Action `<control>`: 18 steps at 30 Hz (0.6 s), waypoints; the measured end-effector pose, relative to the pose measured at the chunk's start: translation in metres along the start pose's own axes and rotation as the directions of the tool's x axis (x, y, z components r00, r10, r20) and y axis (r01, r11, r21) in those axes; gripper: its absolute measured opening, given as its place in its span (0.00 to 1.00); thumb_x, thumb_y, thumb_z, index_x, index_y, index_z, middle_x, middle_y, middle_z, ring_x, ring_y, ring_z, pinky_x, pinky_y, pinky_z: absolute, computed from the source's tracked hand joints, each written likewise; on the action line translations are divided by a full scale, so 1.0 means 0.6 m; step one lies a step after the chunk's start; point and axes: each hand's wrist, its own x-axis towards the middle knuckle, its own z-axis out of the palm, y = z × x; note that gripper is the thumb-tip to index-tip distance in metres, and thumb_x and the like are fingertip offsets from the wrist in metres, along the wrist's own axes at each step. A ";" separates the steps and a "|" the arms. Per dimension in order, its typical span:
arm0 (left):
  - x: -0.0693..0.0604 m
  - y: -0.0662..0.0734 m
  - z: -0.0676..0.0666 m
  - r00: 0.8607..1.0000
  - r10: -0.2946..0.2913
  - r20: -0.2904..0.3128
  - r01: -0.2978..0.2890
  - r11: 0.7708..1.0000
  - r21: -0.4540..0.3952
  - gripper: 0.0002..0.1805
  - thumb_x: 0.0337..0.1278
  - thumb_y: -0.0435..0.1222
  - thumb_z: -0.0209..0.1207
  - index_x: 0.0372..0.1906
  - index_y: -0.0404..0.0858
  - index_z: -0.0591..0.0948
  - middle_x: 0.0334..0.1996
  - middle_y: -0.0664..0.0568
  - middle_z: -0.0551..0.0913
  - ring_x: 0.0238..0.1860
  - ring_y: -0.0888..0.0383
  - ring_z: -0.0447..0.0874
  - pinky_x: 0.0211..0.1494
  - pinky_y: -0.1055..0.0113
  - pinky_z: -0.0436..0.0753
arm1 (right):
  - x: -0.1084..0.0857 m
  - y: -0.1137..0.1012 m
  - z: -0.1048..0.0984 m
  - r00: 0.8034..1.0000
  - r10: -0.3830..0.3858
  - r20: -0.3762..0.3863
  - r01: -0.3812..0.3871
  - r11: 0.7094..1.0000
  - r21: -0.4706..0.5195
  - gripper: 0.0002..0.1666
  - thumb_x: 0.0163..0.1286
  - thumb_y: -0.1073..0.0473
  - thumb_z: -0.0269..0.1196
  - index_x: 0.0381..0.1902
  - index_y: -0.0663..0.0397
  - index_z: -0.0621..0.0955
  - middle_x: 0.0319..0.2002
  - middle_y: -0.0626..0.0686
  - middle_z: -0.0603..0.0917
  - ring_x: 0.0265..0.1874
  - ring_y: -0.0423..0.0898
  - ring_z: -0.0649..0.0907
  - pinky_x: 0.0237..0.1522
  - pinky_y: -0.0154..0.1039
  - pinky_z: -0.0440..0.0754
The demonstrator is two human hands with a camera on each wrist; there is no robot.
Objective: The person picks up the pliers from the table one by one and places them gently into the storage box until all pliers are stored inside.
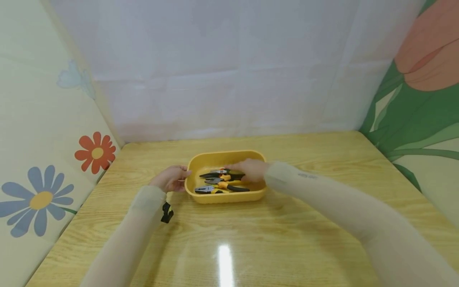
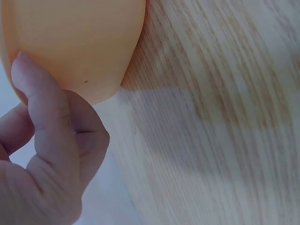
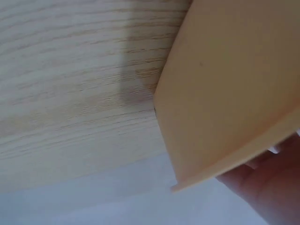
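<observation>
A yellow plastic bin (image 1: pixel 222 198) stands on the wooden table, holding several pliers with black and yellow handles. My left hand (image 1: pixel 171 178) pinches its left end; in the left wrist view the thumb (image 2: pixel 44 98) lies against the bin wall (image 2: pixel 89 42). Over the right end, my right hand (image 1: pixel 252 169) reaches inside, index finger stretched toward the rearmost pliers (image 1: pixel 218 171). Nearest the front wall lie pliers with a pale metal head (image 1: pixel 204 189). The right wrist view shows the bin's outer wall (image 3: pixel 234 84) covering most of the right hand (image 3: pixel 267 183), so its grip is hidden.
The wood-grain table (image 1: pixel 305 235) extends around the bin. A pale cloth backdrop (image 1: pixel 233 79) rises at its rear edge, and flower-printed panels (image 1: pixel 39 199) flank it. A small black and yellow object (image 1: pixel 167 212) shows beside the left wrist.
</observation>
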 end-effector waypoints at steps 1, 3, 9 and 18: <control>0.000 0.000 -0.001 1.000 0.005 0.001 -0.005 1.000 0.001 0.08 0.75 0.33 0.45 0.51 0.33 0.68 0.36 0.48 0.72 0.28 0.60 0.76 0.29 0.71 0.80 | -0.002 -0.001 -0.001 1.000 -0.002 -0.002 0.002 1.000 0.003 0.42 0.69 0.65 0.62 0.76 0.49 0.58 0.69 0.58 0.67 0.63 0.61 0.72 0.63 0.54 0.69; 0.000 -0.002 -0.002 1.000 0.011 0.002 -0.011 1.000 0.006 0.08 0.76 0.34 0.45 0.50 0.33 0.68 0.35 0.48 0.72 0.27 0.60 0.75 0.28 0.72 0.79 | -0.006 -0.003 -0.002 1.000 -0.005 -0.001 0.005 1.000 -0.002 0.41 0.70 0.64 0.61 0.76 0.48 0.57 0.70 0.56 0.66 0.65 0.60 0.69 0.65 0.56 0.65; -0.002 -0.007 0.006 0.993 0.046 -0.107 -0.039 0.997 0.070 0.16 0.75 0.35 0.47 0.59 0.31 0.67 0.41 0.45 0.74 0.33 0.57 0.77 0.34 0.67 0.81 | -0.020 -0.009 -0.006 1.000 0.003 -0.027 -0.003 1.000 -0.025 0.37 0.73 0.60 0.59 0.75 0.51 0.59 0.71 0.59 0.64 0.69 0.62 0.62 0.68 0.60 0.55; -0.016 0.004 0.031 0.921 0.288 -0.261 -0.164 0.897 0.410 0.30 0.75 0.38 0.45 0.71 0.27 0.54 0.66 0.28 0.61 0.64 0.35 0.63 0.64 0.44 0.68 | -0.040 -0.001 -0.018 0.983 0.117 -0.140 -0.123 0.992 -0.031 0.38 0.75 0.48 0.56 0.76 0.50 0.56 0.73 0.65 0.55 0.69 0.70 0.56 0.63 0.70 0.56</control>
